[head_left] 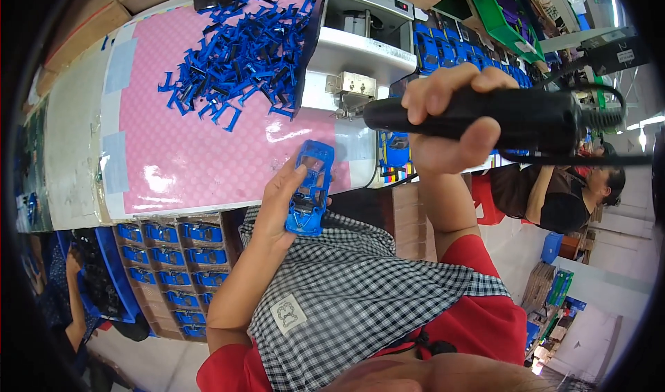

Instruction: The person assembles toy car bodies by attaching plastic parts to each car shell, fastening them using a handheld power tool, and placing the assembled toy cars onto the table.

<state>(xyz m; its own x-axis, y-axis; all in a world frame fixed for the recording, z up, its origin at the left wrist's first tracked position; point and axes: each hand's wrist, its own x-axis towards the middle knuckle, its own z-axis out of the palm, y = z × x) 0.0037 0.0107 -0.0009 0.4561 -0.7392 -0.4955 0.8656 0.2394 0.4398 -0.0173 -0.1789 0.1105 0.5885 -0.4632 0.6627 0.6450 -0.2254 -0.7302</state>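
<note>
My left hand [277, 199] is closed around the side of a blue toy car body [309, 184], above the front edge of the table. The open underside or cabin of the car body faces up. My right hand [450, 143] grips a black electric screwdriver [519, 118] held level, its cable running off to the right. The front end of the screwdriver points left, by the small metal outlet of a screw feeder [367, 56]. Whether its bit touches the outlet, I cannot tell.
A heap of small blue plastic parts [242, 56] lies on the pink table mat [187, 163]. Rows of blue car bodies [450, 49] stand behind the feeder. Below the table, a partitioned box [173, 257] holds several more. Other people [564, 198] sit at right and lower left.
</note>
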